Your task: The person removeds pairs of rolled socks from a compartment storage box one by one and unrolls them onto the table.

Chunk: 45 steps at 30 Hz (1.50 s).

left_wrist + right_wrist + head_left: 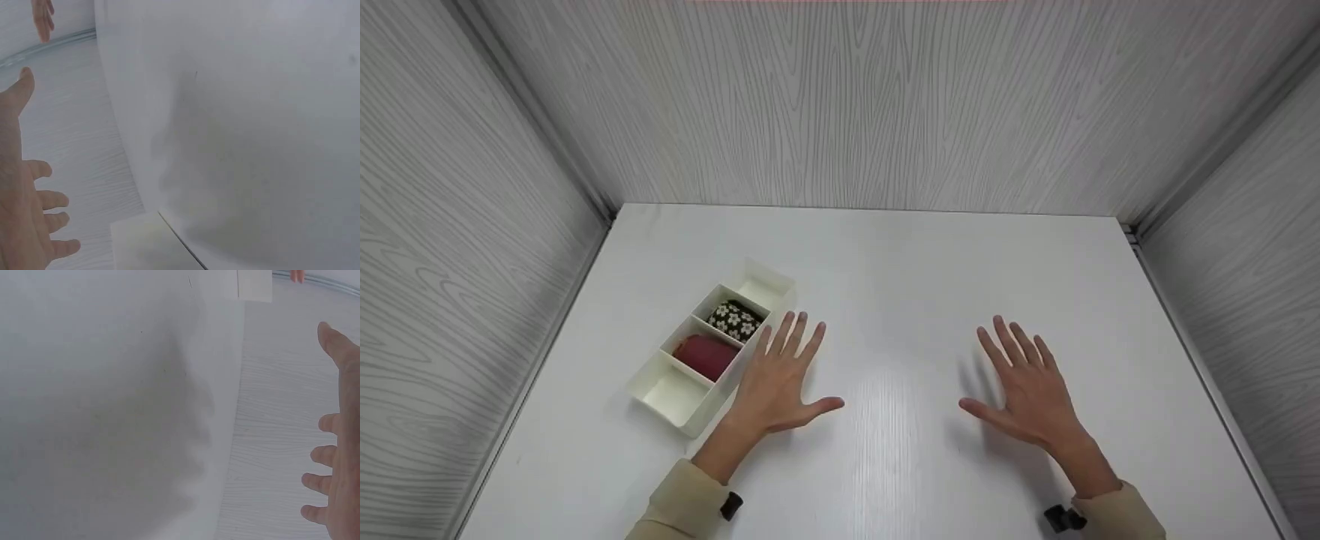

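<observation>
In the head view my left hand (776, 382) hovers palm down with fingers spread, overlapping the right side of a white divided box (671, 390). My right hand (1031, 397) hovers over the right part of the table, fingers spread and holding nothing. A dark rolled cloth with white flowers (735, 320) sits in one compartment of the box. The compartment beside it, nearer me, holds a dark red rolled cloth (705, 356). The box's nearest and farthest compartments hold nothing. Both wrist views show the hands with extended fingers, and their shadows fall on the table.
The white table (900, 300) is bounded by a grey wood-grain back panel (870, 105) and similar side panels, left (457, 225) and right (1245, 210). The box lies at an angle on the table's left half. Dark bands (731, 505) sit at both cuffs.
</observation>
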{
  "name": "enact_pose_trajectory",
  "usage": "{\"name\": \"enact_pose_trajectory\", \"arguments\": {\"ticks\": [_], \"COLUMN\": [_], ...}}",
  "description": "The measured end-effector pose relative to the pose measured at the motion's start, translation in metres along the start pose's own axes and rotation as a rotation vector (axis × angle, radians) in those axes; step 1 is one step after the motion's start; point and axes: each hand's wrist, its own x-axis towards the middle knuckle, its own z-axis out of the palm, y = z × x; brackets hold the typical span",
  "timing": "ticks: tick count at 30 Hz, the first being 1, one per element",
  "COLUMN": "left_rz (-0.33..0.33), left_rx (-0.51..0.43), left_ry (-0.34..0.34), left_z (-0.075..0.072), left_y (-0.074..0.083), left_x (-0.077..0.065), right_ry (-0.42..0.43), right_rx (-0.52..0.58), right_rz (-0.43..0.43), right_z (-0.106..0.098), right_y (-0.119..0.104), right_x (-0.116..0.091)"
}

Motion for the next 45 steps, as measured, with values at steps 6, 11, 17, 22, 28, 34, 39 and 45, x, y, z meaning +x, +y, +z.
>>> {"name": "enact_pose_trajectory", "arguments": {"ticks": [6,11,17,22,28,34,39,45], "left_rz": [-0.004,-0.025,-0.031,-0.006,0.055,0.069,0.059,0.059], "left_rx": [0.046,0.038,0.014,0.014,0.027,0.036,0.041,0.079], "left_ry": [0.013,0.033,0.023,0.033,0.073,0.054,0.022,-0.006], "left_z": [-0.006,-0.015,-0.026,-0.033,-0.038,-0.042,-0.043,-0.043], "left_y": [-0.015,-0.031,-0.054,-0.077,-0.101,-0.121,-0.133,-0.141], "left_x": [-0.009,-0.018,-0.030,-0.038,-0.046,-0.050,-0.051,-0.049], "right_ry": [0.006,0.015,-0.001,-0.012,-0.014,0.004,-0.001,-0.050], "right_rx": [0.002,0.007,0.034,0.036,0.061,0.073,0.053,0.039], "right_rz": [-0.013,-0.027,-0.073,-0.133,-0.198,-0.277,-0.350,-0.412], "right_z": [0.003,0.008,0.017,0.026,0.036,0.045,0.053,0.060], "right_y": [-0.006,-0.014,-0.031,-0.050,-0.074,-0.096,-0.114,-0.135], "right_x": [0.004,0.008,0.017,0.031,0.050,0.068,0.083,0.099]}}
